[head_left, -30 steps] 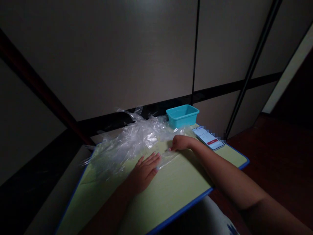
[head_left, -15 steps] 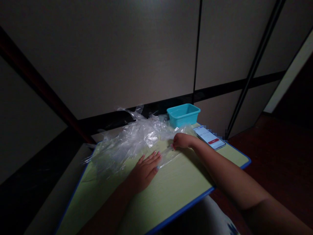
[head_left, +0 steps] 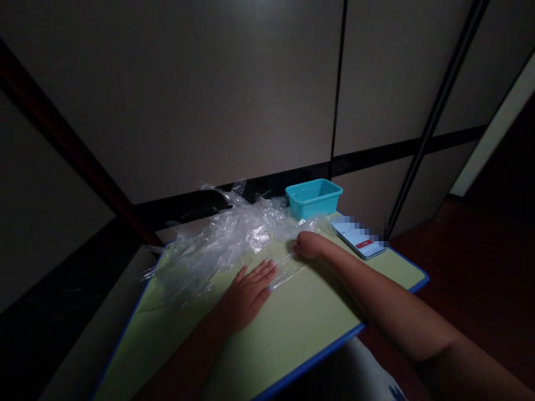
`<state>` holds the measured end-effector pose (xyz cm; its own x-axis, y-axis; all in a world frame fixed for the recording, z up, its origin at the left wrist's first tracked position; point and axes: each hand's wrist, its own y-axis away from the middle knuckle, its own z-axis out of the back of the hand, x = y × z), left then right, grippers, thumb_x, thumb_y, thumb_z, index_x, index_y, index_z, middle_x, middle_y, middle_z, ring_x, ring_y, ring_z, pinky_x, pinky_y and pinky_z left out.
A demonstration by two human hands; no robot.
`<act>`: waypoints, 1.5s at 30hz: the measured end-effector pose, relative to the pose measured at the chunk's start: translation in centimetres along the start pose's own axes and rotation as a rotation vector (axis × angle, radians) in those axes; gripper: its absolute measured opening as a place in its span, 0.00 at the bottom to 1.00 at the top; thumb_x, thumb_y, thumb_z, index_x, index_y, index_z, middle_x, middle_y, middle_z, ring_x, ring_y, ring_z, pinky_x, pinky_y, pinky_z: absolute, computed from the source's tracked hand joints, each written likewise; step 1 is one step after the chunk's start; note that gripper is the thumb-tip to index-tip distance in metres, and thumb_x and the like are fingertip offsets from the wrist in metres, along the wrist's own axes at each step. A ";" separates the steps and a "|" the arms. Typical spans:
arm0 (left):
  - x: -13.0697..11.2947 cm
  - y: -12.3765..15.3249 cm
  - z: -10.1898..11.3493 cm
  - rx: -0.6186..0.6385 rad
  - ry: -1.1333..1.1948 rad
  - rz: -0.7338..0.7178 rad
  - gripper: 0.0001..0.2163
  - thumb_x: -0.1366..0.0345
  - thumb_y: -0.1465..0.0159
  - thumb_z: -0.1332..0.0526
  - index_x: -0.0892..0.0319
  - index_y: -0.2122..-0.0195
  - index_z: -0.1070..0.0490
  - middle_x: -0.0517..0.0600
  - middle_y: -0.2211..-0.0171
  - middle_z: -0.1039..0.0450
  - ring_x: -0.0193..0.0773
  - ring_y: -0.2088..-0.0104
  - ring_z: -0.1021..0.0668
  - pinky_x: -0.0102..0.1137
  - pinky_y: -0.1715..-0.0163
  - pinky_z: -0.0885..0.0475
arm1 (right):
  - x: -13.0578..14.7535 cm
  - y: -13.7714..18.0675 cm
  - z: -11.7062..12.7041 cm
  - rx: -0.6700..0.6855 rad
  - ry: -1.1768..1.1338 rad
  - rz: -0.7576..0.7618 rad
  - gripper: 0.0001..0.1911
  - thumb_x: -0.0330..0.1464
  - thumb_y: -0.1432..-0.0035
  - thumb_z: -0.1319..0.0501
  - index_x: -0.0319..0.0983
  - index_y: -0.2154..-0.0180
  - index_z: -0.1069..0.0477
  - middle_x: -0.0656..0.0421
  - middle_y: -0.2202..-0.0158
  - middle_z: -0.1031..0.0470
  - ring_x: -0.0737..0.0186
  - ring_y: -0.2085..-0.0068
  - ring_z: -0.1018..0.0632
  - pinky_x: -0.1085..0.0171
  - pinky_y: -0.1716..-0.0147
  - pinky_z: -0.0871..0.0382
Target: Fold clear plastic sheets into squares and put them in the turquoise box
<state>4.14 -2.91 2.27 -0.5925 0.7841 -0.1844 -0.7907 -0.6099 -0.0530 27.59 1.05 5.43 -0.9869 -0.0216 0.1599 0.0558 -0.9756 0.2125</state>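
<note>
My left hand lies flat on the table with its fingers stretched out, the fingertips over the near end of a clear plastic bag. At the bag's far end, my right hand is closed, its fingers curled down onto the plastic; the fingertips are mostly hidden. Between the two hands the bag lies smoothed out along the tabletop. Just beyond them spreads a loose heap of crumpled clear plastic bags.
The small table has a pale green top and a blue rim. A turquoise plastic basket stands at its back edge, and a phone with a lit screen lies to the right. Cabinet panels rise close behind.
My right fingers have curled further under, and their tips are now less visible. The left hand stays in place on the bag.
</note>
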 end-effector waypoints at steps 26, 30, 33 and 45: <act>-0.2 0.1 0.2 -0.026 0.006 -0.005 0.20 0.63 0.33 0.58 0.49 0.39 0.52 0.47 0.38 0.52 0.37 0.38 0.48 0.46 0.41 0.56 | 0.2 0.2 -0.2 -0.036 0.034 0.014 0.20 0.38 0.49 0.44 0.33 0.57 0.27 0.45 0.56 0.27 0.48 0.57 0.26 0.61 0.63 0.33; -0.2 0.1 0.2 -0.023 0.014 0.001 0.20 0.63 0.32 0.58 0.48 0.39 0.52 0.46 0.38 0.50 0.37 0.38 0.48 0.47 0.41 0.56 | 0.2 -0.1 -0.6 -0.062 0.042 0.013 0.20 0.37 0.49 0.44 0.32 0.58 0.27 0.44 0.57 0.26 0.47 0.57 0.25 0.59 0.63 0.33; -0.1 0.1 0.2 -0.020 0.016 -0.002 0.20 0.63 0.32 0.59 0.48 0.39 0.52 0.45 0.38 0.50 0.36 0.38 0.48 0.47 0.41 0.56 | 0.1 -0.1 -0.9 -0.087 0.040 0.011 0.20 0.38 0.50 0.42 0.33 0.59 0.27 0.44 0.58 0.26 0.48 0.58 0.25 0.60 0.63 0.33; -0.1 0.2 0.0 -0.041 0.025 -0.011 0.19 0.62 0.33 0.57 0.49 0.41 0.48 0.44 0.38 0.49 0.36 0.38 0.49 0.47 0.41 0.57 | 1.3 3.9 1.0 0.010 -0.087 0.545 0.35 0.50 0.42 0.54 0.37 0.39 0.53 0.49 0.37 0.53 0.51 0.38 0.50 0.49 0.43 0.57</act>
<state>4.02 -3.12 2.28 -0.5793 0.7881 -0.2080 -0.7899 -0.6058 -0.0952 26.70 -2.56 7.43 -0.7985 -0.5044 0.3285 0.5571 -0.8260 0.0858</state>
